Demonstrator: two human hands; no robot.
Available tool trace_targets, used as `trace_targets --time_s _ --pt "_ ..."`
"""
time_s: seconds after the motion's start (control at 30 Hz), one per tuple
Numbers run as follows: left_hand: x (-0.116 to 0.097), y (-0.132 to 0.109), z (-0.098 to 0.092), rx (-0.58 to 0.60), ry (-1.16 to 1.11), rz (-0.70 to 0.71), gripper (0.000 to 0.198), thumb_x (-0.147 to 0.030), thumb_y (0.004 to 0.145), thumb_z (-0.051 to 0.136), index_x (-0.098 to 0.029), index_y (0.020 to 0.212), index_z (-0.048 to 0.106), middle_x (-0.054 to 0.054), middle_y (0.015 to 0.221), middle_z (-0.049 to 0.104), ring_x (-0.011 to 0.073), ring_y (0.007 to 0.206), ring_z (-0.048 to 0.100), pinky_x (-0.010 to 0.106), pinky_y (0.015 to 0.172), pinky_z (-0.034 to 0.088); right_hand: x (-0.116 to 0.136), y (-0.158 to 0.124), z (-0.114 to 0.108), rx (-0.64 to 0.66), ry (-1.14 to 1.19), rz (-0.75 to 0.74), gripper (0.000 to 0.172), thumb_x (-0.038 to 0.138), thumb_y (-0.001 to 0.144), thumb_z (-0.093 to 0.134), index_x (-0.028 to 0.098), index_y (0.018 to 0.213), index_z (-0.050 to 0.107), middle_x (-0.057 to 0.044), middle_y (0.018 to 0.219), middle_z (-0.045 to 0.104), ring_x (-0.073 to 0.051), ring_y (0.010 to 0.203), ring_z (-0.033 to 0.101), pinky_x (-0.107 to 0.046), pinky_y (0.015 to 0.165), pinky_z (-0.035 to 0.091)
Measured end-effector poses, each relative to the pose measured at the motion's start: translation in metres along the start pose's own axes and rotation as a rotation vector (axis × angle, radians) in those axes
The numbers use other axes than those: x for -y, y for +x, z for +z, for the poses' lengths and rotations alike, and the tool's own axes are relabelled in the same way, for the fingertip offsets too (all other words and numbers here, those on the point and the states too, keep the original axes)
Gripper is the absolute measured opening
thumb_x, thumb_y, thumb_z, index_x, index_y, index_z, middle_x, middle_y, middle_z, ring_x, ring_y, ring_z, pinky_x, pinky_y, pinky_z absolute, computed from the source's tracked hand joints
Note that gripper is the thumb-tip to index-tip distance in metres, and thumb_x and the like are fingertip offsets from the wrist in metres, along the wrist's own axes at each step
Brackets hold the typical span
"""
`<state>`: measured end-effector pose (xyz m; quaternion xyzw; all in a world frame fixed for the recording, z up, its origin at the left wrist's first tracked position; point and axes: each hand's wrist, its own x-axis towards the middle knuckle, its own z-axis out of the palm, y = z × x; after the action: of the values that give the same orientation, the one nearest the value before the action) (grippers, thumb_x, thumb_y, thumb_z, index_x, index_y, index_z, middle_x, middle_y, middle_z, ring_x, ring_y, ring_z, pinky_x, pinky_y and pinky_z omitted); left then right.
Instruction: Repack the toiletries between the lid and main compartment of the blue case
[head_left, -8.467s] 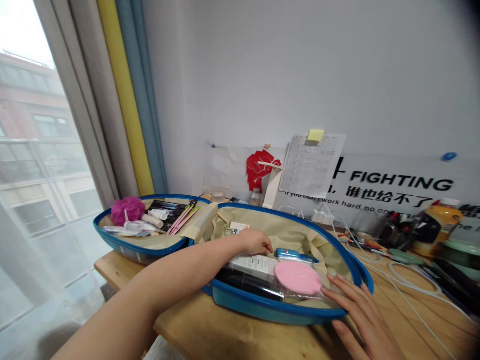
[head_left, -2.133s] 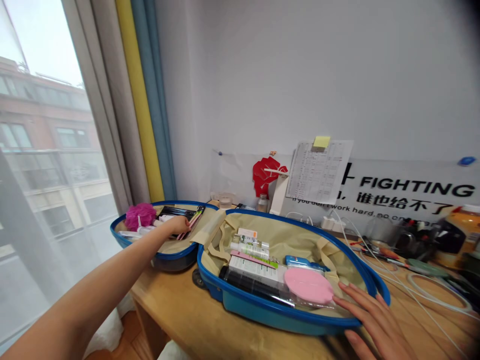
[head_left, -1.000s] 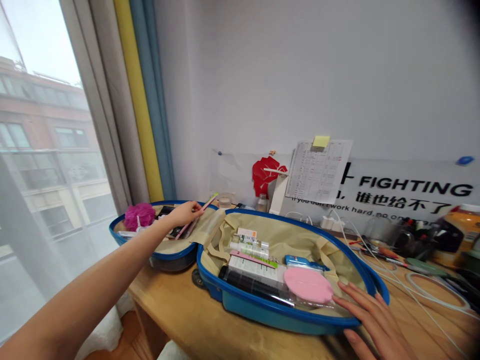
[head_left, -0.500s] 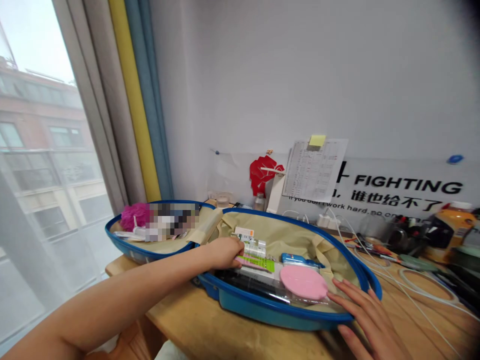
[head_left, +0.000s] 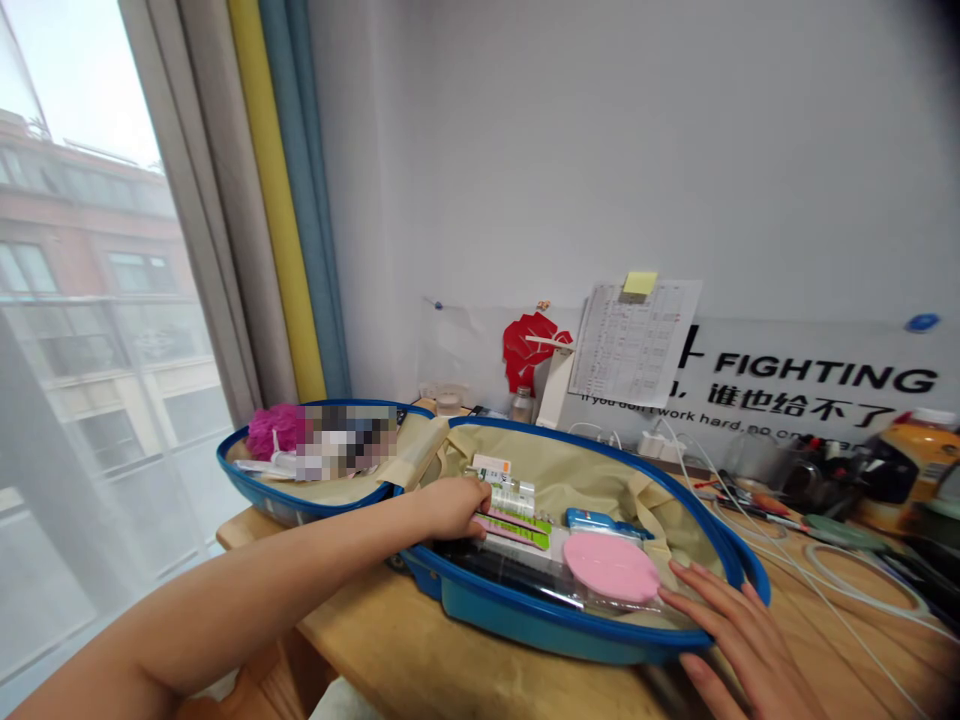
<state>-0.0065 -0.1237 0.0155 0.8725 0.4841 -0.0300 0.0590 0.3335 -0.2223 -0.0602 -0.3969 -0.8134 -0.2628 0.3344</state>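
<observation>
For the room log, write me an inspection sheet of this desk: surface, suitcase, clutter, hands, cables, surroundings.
Surface: wooden desk, bearing the suitcase and clutter.
Job's things: blue suitcase lies open; near half holds bottles and a pink pad; far half holds a pink bath puff, the rest blurred.
Clutter: pens and an orange-labelled bottle at the desk's right end.
Hands: left hand rests against the bottles; right hand lies open beside the pad, over the blue rim.
Cables: white cables run loose across the desk.
Surroundings: window with curtains; "FIGHTING" wall sign.
</observation>
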Motion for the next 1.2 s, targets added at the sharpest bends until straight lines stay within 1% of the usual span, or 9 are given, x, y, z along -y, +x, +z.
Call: trace_targets --time_s 0.43,0.57,0.67,0.73,0.8,0.9,0.97,1.07,1.2 --pt "-0.005 0.004 0.002 -0.032 -0.063 -0.077 0.032 -0.036 0.069 0.071 -0.021 0.093 0.057 0.007 0.095 0.066 0.0226 0.088 0.064 0.028 0.073 0.047 -0.002 -0.001 0.004 -0.006 0.002 -0.016 0.038 0.040 0.087 0.045 0.026 0.121 0.055 -0.005 0.127 0.060 -0.026 0.115 0.057 -0.046 0.101 0.040" --pt "-0.003 0.001 -0.009 -0.100 -0.099 -0.120 0.042 -0.043 0.064 0.075 -0.023 0.097 0.058 0.005 0.102 0.065 0.0217 0.091 0.063 0.028 0.074 0.047 -0.005 -0.004 0.005 -0.010 -0.005 -0.016 0.036 0.040 0.087 0.045 0.026 0.119 0.056 -0.005 0.126 0.061 -0.026 0.115 0.057 -0.045 0.100 0.042" --pt "0.023 -0.002 -0.030 -0.211 -0.130 -0.234 0.037 -0.048 0.081 0.058 -0.024 0.108 0.056 0.004 0.104 0.064 0.0175 0.090 0.062 0.027 0.078 0.047 -0.006 -0.006 0.005 0.012 0.002 0.001 0.037 0.041 0.087 0.045 0.026 0.118 0.057 -0.005 0.127 0.060 -0.026 0.116 0.057 -0.045 0.102 0.041" --pt "0.053 -0.007 -0.043 -0.270 -0.133 -0.365 0.033 -0.043 0.091 0.044 -0.021 0.114 0.054 0.007 0.108 0.063 0.0162 0.092 0.061 0.030 0.083 0.047 -0.006 -0.005 0.005 0.012 0.007 -0.001 0.038 0.041 0.087 0.046 0.027 0.120 0.056 -0.005 0.129 0.059 -0.026 0.117 0.056 -0.045 0.104 0.039" --pt "0.088 -0.013 -0.050 -0.281 -0.122 -0.514 0.036 -0.041 0.092 0.046 -0.016 0.118 0.053 0.009 0.115 0.059 0.0187 0.099 0.059 0.039 0.087 0.048 -0.005 -0.004 0.005 0.004 0.011 -0.008 0.038 0.040 0.087 0.047 0.026 0.121 0.055 -0.005 0.129 0.059 -0.025 0.117 0.056 -0.046 0.105 0.038" --pt "0.132 -0.027 -0.044 -0.175 -0.128 -0.677 0.036 -0.040 0.089 0.054 -0.016 0.117 0.055 0.008 0.117 0.058 0.0197 0.101 0.058 0.042 0.086 0.051 -0.003 -0.001 0.005 -0.001 0.007 -0.017 0.037 0.039 0.087 0.047 0.025 0.120 0.055 -0.005 0.129 0.059 -0.025 0.118 0.055 -0.044 0.105 0.038" --pt "0.149 -0.036 -0.033 -0.080 -0.142 -0.748 0.035 -0.039 0.089 0.055 -0.016 0.116 0.055 0.008 0.116 0.058 0.0196 0.100 0.059 0.041 0.085 0.052 -0.002 -0.001 0.005 -0.001 -0.005 -0.018 0.037 0.040 0.087 0.047 0.025 0.119 0.055 -0.005 0.128 0.059 -0.025 0.117 0.055 -0.044 0.103 0.039" --pt "0.162 -0.044 -0.019 0.018 -0.166 -0.823 0.036 -0.038 0.089 0.055 -0.016 0.117 0.055 0.008 0.117 0.057 0.0200 0.101 0.058 0.041 0.085 0.052 -0.003 -0.002 0.006 0.002 -0.021 -0.015 0.036 0.041 0.087 0.046 0.025 0.118 0.055 -0.006 0.126 0.060 -0.025 0.116 0.056 -0.044 0.101 0.041" --pt "0.167 -0.044 -0.008 0.067 -0.202 -0.859 0.036 -0.039 0.089 0.055 -0.016 0.117 0.055 0.007 0.117 0.058 0.0204 0.101 0.059 0.041 0.085 0.052 -0.005 -0.004 0.006 0.012 -0.034 -0.010 0.036 0.042 0.088 0.044 0.026 0.116 0.057 -0.006 0.126 0.061 -0.025 0.114 0.058 -0.045 0.101 0.042"
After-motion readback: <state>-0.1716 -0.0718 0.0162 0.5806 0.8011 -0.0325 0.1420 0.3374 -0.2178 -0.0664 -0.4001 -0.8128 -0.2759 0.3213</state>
